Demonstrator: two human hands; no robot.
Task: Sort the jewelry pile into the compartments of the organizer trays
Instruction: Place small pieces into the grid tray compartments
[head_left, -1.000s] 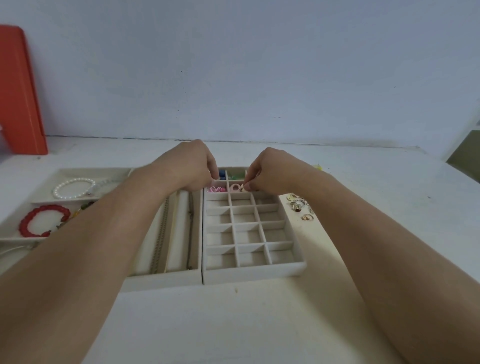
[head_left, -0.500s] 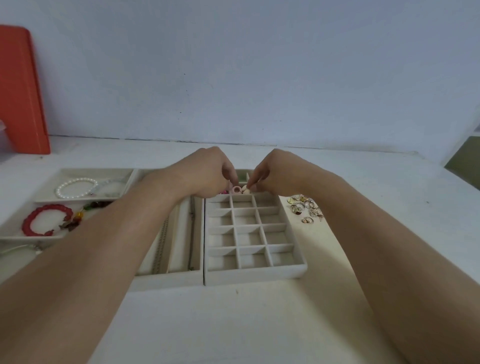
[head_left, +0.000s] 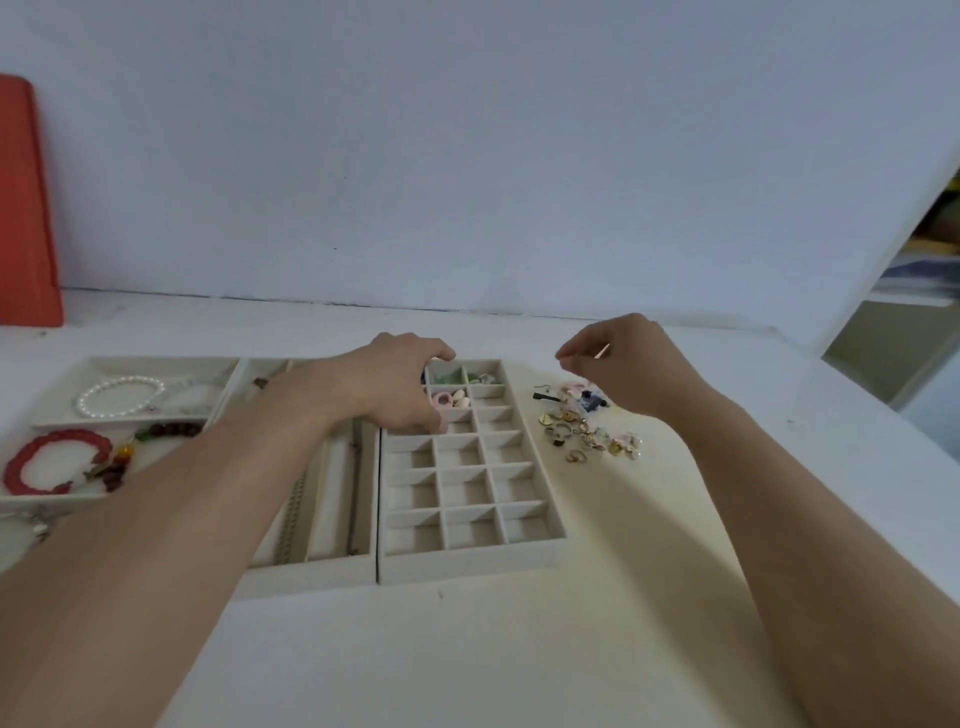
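Observation:
The white grid organizer tray (head_left: 467, 564) lies in the middle of the table. Its far compartments hold a pink ring (head_left: 443, 401), pale shell-like pieces (head_left: 461, 400) and green pieces (head_left: 451, 377); the nearer compartments are bare. My left hand (head_left: 400, 384) arches over the tray's far left corner, fingers bent down, nothing visible in it. My right hand (head_left: 618, 364) hovers above the far end of the loose jewelry pile (head_left: 582, 431), fingers loosely curled, nothing plainly held. The pile of gold rings and small earrings sits on the table just right of the tray.
A tray with long slots (head_left: 311, 571) adjoins the grid tray on the left, chains lying in it. Further left, another tray (head_left: 119, 423) holds a pearl bracelet (head_left: 119, 397) and a red bead bracelet (head_left: 52, 462). An orange object (head_left: 26, 208) stands against the wall at far left.
Both hands were pinching together over the tray's far compartments. Now they are apart: the right hand has swung right and up over the pile, and the pink ring lies in a compartment.

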